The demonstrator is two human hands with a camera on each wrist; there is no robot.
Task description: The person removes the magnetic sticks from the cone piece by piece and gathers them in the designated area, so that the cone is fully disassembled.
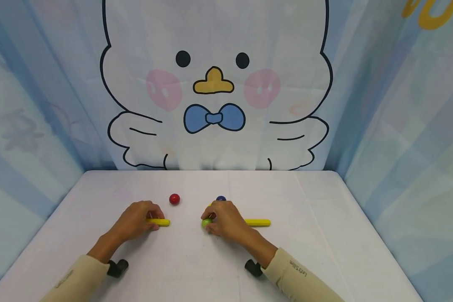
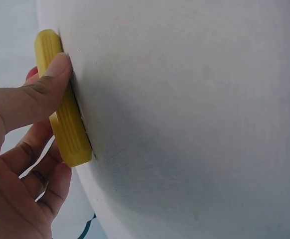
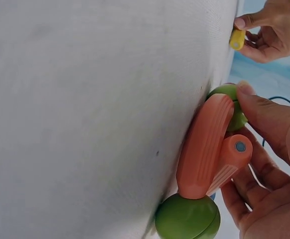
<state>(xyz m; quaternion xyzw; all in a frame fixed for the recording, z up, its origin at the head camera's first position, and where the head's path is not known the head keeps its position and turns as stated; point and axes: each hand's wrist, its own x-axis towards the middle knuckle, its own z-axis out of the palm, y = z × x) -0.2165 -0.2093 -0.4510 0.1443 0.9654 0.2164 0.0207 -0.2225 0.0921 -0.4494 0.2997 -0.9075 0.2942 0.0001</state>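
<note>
My left hand (image 1: 137,220) pinches a short yellow stick (image 2: 68,114) between thumb and fingers, low over the white table. A red ball (image 1: 174,199) sits just beyond that hand. My right hand (image 1: 224,220) pinches a green ball (image 3: 229,94) with thumb and fingertips. In the right wrist view an orange stick (image 3: 203,149) reaches from this ball to a second green ball (image 3: 187,216). Another orange stick (image 3: 234,154), with a round metal end, lies beside it under the palm. The head view hides these behind the right hand.
Past the right hand is a blue ball (image 1: 221,198), partly covered. A yellow stick (image 1: 258,222) extends to its right along the white table (image 1: 305,243). A printed cloth (image 1: 215,147) hangs behind the table's far edge, with more cloth at both sides.
</note>
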